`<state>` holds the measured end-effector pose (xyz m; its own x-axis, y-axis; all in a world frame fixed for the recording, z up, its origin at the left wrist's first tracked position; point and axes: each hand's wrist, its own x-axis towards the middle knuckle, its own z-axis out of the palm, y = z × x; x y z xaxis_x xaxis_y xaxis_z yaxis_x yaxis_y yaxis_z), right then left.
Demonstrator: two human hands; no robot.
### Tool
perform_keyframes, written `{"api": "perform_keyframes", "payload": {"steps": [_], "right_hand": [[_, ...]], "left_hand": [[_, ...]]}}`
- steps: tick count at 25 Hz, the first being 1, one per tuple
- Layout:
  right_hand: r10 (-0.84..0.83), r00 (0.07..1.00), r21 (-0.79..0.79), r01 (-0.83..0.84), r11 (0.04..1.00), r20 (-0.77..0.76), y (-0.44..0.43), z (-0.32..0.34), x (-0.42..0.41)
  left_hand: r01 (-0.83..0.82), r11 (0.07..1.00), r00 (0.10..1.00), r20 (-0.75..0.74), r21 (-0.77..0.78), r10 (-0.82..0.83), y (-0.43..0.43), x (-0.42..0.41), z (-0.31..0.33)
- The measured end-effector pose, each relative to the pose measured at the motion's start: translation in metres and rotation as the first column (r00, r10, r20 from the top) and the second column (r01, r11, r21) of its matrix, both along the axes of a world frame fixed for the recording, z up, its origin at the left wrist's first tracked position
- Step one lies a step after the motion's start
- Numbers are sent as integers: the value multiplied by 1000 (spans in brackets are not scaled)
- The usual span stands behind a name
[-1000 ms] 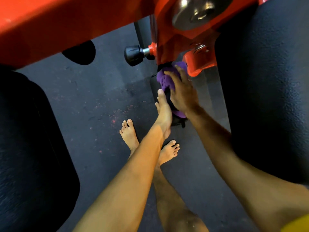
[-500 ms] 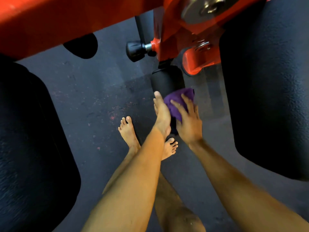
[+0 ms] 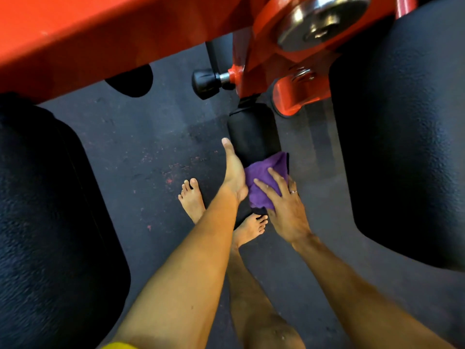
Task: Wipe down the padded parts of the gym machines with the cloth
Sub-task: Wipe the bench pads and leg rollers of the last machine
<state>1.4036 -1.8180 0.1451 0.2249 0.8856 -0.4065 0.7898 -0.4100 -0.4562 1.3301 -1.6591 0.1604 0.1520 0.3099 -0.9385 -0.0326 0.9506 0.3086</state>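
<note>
- Purple cloth (image 3: 264, 182) is draped over the near end of the black roller pad (image 3: 254, 132), covering its top and right side. The far half of the roller pad is bare.
- The right hand (image 3: 284, 210) lies flat on the cloth. Its fingers (image 3: 275, 180) are spread and straight, pressing the fabric onto the roller pad. One finger wears a ring (image 3: 293, 191).
- The left hand (image 3: 234, 172) rests against the roller pad's left side and touches the cloth's left edge.
- Its thumb is straight and points along the roller pad toward the far end. Its fingers are hidden beneath the roller pad, so I cannot tell whether they curl round it.
- An orange frame (image 3: 100, 34) crosses beyond the roller pad, whose far end meets an orange bracket.
- A black knob (image 3: 205, 83) on a metal pin sticks out just left of that far end. A round metal disc (image 3: 319, 18) sits further beyond it, to the right.
- A large black textured pad (image 3: 402, 147) stands to the right of the roller pad, and another big pad (image 3: 50, 222) stands well apart to its left.
- The dark floor (image 3: 151, 137) lies under the roller pad, speckled with red on its left.
- One bare foot (image 3: 192, 200) stands on the floor left of the roller pad's near end. The other foot (image 3: 250, 229) is just nearer than that end, beside the right hand's wrist.
- A yellow sleeve (image 3: 120, 345) shows far nearer than the roller pad, at the upper end of the left arm.
</note>
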Motion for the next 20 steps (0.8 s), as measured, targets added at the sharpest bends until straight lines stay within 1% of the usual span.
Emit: {"api": "perform_keyframes", "payload": {"steps": [1, 3, 4, 6, 7, 9, 10, 12, 14, 15, 17, 18, 20], "right_hand": [[-57, 998, -5, 57, 998, -26, 8, 1, 3], [-140, 989, 44, 142, 989, -46, 55, -8, 14], [-145, 989, 77, 147, 986, -34, 87, -15, 21], [-105, 994, 118, 100, 988, 30, 142, -26, 30], [-99, 994, 126, 93, 988, 44, 155, -30, 31], [-99, 992, 118, 90, 989, 74, 143, -29, 27], [-88, 992, 110, 77, 991, 96, 121, -25, 21], [-41, 992, 94, 30, 995, 115, 61, -17, 6], [0, 997, 44, -3, 999, 74, 14, -7, -7], [-14, 999, 24, 13, 1000, 45, 3, -5, -10], [-106, 994, 16, 106, 994, 7, 11, -6, -8], [-148, 989, 22, 148, 989, -1, 26, -9, -4], [-165, 986, 54, 165, 985, -4, 71, -19, 8]], "left_hand": [[-9, 1000, 999, 47, -8, 10, -5, 2, 1], [0, 999, 998, 57, 41, -2, -16, 7, 4], [7, 997, 998, 56, 81, -12, -23, 10, 5], [23, 987, 999, 42, 162, -30, -30, 13, 9], [-3, 984, 1000, 26, 177, -1, -32, 12, 6], [-86, 986, 996, -14, 141, 89, -29, 3, -7], [-57, 992, 997, -42, 116, 62, -22, -1, -6], [-52, 996, 994, -93, 74, 58, -9, -5, -12], [-84, 996, 990, -109, 29, 86, 0, -3, -16], [-90, 996, 991, -97, 6, 90, 1, 1, -18], [-101, 994, 994, -51, -45, 99, -4, 9, -12], [-102, 993, 995, 0, -62, 102, -9, 12, -7], [-70, 996, 995, 62, -48, 73, -16, 18, 1]]}}
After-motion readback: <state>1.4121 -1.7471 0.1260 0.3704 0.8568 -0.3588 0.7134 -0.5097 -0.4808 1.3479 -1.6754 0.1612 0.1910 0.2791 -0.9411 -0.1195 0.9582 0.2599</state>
